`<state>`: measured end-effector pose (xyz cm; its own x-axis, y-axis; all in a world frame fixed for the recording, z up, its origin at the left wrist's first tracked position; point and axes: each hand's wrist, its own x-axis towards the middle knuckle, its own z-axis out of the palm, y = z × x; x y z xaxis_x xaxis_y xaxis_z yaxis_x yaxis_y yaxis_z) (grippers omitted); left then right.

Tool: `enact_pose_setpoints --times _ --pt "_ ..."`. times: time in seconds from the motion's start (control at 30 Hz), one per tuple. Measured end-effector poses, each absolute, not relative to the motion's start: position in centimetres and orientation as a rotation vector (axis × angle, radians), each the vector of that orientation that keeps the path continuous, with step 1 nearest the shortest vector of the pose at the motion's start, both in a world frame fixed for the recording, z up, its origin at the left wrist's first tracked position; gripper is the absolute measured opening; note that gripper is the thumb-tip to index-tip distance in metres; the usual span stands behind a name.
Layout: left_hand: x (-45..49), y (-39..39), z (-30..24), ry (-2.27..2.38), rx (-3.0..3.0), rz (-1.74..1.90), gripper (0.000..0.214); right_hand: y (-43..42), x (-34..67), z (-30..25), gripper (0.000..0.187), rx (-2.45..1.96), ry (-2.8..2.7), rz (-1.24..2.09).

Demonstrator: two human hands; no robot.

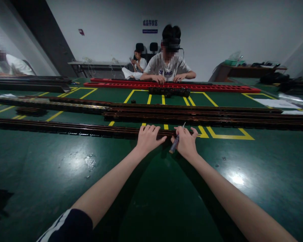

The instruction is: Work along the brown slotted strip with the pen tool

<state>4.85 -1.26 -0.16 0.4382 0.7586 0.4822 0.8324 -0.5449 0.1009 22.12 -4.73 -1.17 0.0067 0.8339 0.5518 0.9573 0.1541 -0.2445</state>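
A long dark strip [96, 130] with shiny edges lies across the green table in front of me. My left hand [148, 139] rests on it, fingers reaching over the far edge and the thumb spread to the right. Close by, at the strip's right end, my right hand [185, 143] grips a screwdriver [175, 144]. Its dark handle points down toward me and its thin metal shaft sticks up past the fingers. Some fingers of that hand also touch the strip's end. What lies beneath both hands is hidden.
A bundle of long dark strips [217, 117] lies just beyond my hands. Farther off are a dark part [169, 91] and red slotted rails [217, 88], where a person works opposite. Yellow tape lines [232, 137] mark the table [53, 188]. White papers [277, 103] lie right.
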Motion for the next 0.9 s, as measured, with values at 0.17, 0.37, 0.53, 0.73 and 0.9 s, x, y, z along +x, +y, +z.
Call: enact_pose_setpoints --times 0.17,0.37,0.53,0.73,0.9 --pt "4.94 -1.49 0.21 -1.421 -2.557 -0.694 0.049 -4.9 21.76 -0.72 0.008 -1.677 -1.824 -0.247" --pt "5.03 -1.67 0.56 -1.463 -2.576 -0.683 0.051 -5.19 21.96 -0.51 0.016 -1.752 -1.785 -0.244" --pt "4.89 -1.48 0.35 -1.563 -2.529 -0.737 0.046 -5.11 22.43 -0.8 0.018 -1.754 -1.788 -0.306" --pt "4.76 -1.41 0.19 -1.566 -2.507 -0.706 0.043 -4.92 22.19 -0.78 0.025 -1.686 -1.886 -0.288" --pt "4.76 -1.56 0.45 -1.585 -2.528 -0.661 0.043 -4.72 22.08 -0.7 0.014 -1.731 -1.773 -0.176"
